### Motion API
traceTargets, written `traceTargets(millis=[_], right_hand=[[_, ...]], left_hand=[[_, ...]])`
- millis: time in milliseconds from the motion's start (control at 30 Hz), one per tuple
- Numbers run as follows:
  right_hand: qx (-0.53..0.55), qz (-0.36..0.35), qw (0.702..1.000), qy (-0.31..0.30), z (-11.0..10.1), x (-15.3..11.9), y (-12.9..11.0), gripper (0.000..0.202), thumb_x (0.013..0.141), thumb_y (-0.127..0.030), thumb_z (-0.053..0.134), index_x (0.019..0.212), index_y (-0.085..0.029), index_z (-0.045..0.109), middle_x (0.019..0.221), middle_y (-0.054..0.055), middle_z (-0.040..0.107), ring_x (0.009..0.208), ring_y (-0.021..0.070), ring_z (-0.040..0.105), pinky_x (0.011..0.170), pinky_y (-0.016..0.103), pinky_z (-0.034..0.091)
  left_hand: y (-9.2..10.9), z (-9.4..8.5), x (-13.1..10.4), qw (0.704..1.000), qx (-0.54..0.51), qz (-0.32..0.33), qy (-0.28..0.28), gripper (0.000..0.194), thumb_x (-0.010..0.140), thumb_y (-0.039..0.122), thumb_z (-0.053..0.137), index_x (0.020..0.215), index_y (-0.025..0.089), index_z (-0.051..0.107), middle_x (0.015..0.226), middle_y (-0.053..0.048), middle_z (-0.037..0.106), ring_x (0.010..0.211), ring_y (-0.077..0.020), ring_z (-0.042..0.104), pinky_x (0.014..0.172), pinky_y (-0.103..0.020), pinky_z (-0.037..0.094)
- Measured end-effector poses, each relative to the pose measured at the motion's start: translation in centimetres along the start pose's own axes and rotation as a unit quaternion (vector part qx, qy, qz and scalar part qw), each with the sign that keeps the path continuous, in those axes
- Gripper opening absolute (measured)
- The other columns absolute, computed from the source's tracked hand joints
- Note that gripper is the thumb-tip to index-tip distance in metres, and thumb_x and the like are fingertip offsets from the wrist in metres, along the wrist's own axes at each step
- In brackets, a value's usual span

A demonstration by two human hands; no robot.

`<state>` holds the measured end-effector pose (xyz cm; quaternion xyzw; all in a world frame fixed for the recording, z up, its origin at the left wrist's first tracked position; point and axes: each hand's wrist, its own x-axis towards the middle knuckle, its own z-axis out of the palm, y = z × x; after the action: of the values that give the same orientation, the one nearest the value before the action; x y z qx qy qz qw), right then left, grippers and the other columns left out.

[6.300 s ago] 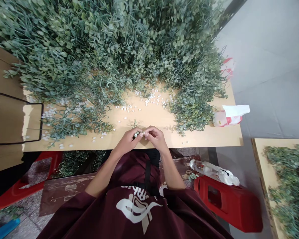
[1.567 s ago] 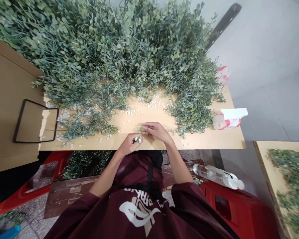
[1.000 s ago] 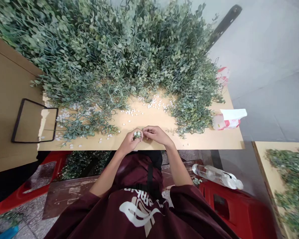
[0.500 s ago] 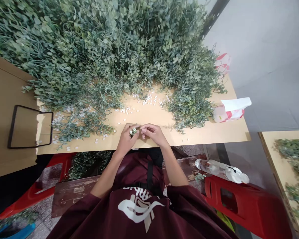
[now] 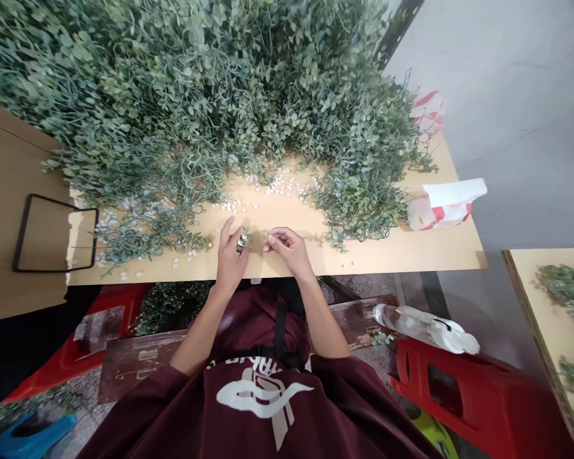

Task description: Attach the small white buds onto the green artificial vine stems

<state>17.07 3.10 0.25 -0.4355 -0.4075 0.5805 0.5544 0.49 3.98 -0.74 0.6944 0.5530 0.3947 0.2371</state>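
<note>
We see the white-capped green sprigs (image 5: pixel 242 242) in the left hand (image 5: pixel 229 258), held just above the near part of the table (image 5: pixel 316 255). The thumb and curled fingers are closed on them while the index finger reaches forward, free of the bundle. Held this way, the round ends face up and toward the other hand, which we judge leaves them easy to see and reach.

The sprigs sit at the thumb side of that grip, their white ends showing and their stems mostly hidden by the fingers. Across a small gap, the right hand (image 5: pixel 291 255) has its thumb and fingertips drawn close together; we cannot tell whether anything small is pinched there.

Beyond the hands, loose white caps (image 5: pixel 281 183) lie scattered before the heaped eucalyptus-like foliage (image 5: pixel 196 95), probably left there to be within easy reach. A tissue pack (image 5: pixel 440 215) lies off to the right, well apart from the hands.
</note>
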Motion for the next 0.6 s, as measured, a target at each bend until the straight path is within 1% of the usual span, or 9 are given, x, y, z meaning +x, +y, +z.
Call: traceTargets(millis=[33, 100, 167, 233, 400, 500, 600], right_hand=[[-0.007, -0.001, 1.000, -0.002, 0.0, 0.0, 0.0, 0.027, 0.079, -0.043, 0.073, 0.090, -0.019, 0.065, 0.076, 0.001, 0.068, 0.066, 0.0135, 0.064, 0.070, 0.030, 0.055], [-0.021, -0.004, 1.000, -0.004, 0.0, 0.0, 0.0, 0.027, 0.080, -0.043, 0.072, 0.088, -0.019, 0.065, 0.073, 0.002, 0.068, 0.066, 0.0140, 0.064, 0.070, 0.030, 0.055], [-0.029, -0.003, 1.000, -0.005, -0.1, 0.0, 0.0, 0.027, 0.079, -0.044, 0.072, 0.088, -0.019, 0.066, 0.071, 0.002, 0.068, 0.066, 0.0146, 0.065, 0.070, 0.030, 0.055], [-0.032, -0.001, 0.999, -0.008, -0.1, 0.0, 0.1, 0.029, 0.078, -0.044, 0.074, 0.089, -0.018, 0.067, 0.070, 0.002, 0.069, 0.067, 0.0152, 0.065, 0.071, 0.030, 0.055], [-0.034, 0.019, 0.999, -0.028, 0.0, 0.0, 0.0, 0.031, 0.075, -0.043, 0.077, 0.091, -0.018, 0.070, 0.074, 0.002, 0.072, 0.072, 0.0160, 0.067, 0.077, 0.032, 0.055], [-0.042, 0.032, 0.998, -0.033, 0.0, -0.1, -0.1, 0.032, 0.075, -0.044, 0.077, 0.094, -0.018, 0.072, 0.077, 0.003, 0.073, 0.074, 0.0170, 0.068, 0.079, 0.033, 0.055], [-0.053, 0.043, 0.997, -0.043, -0.1, -0.2, -0.1, 0.028, 0.077, -0.042, 0.075, 0.092, -0.019, 0.073, 0.075, 0.003, 0.073, 0.072, 0.0169, 0.068, 0.077, 0.033, 0.056]], left_hand=[[0.0, 0.0, 0.0, 1.000, -0.005, -0.001, 0.001, 0.024, 0.092, 0.022, 0.054, 0.114, 0.017, 0.063, 0.147, -0.014, 0.043, 0.131, -0.0247, 0.049, 0.109, -0.036, 0.041], [0.1, -0.1, 0.0, 1.000, -0.025, 0.002, -0.008, 0.019, 0.093, 0.026, 0.054, 0.105, 0.016, 0.066, 0.136, -0.013, 0.054, 0.124, -0.0235, 0.055, 0.106, -0.035, 0.044], [0.1, -0.2, 0.0, 0.998, -0.050, 0.012, -0.026, 0.019, 0.094, 0.028, 0.053, 0.104, 0.017, 0.066, 0.121, -0.011, 0.063, 0.116, -0.0218, 0.060, 0.102, -0.034, 0.047], [0.1, -0.3, 0.0, 0.997, -0.063, 0.023, -0.048, 0.020, 0.095, 0.030, 0.053, 0.105, 0.018, 0.066, 0.112, -0.009, 0.067, 0.107, -0.0208, 0.063, 0.098, -0.034, 0.048], [-0.1, -0.6, -0.2, 0.993, -0.060, 0.046, -0.091, 0.024, 0.096, 0.037, 0.050, 0.101, 0.020, 0.067, 0.102, -0.007, 0.070, 0.098, -0.0207, 0.063, 0.090, -0.033, 0.048], [0.1, -0.9, -0.2, 0.989, -0.075, 0.034, -0.121, 0.029, 0.099, 0.040, 0.045, 0.099, 0.020, 0.066, 0.098, -0.006, 0.069, 0.094, -0.0198, 0.062, 0.087, -0.032, 0.047], [0.4, -1.4, -0.1, 0.983, -0.092, 0.024, -0.159, 0.033, 0.100, 0.040, 0.040, 0.092, 0.019, 0.064, 0.090, -0.006, 0.067, 0.087, -0.0189, 0.060, 0.082, -0.031, 0.046]])
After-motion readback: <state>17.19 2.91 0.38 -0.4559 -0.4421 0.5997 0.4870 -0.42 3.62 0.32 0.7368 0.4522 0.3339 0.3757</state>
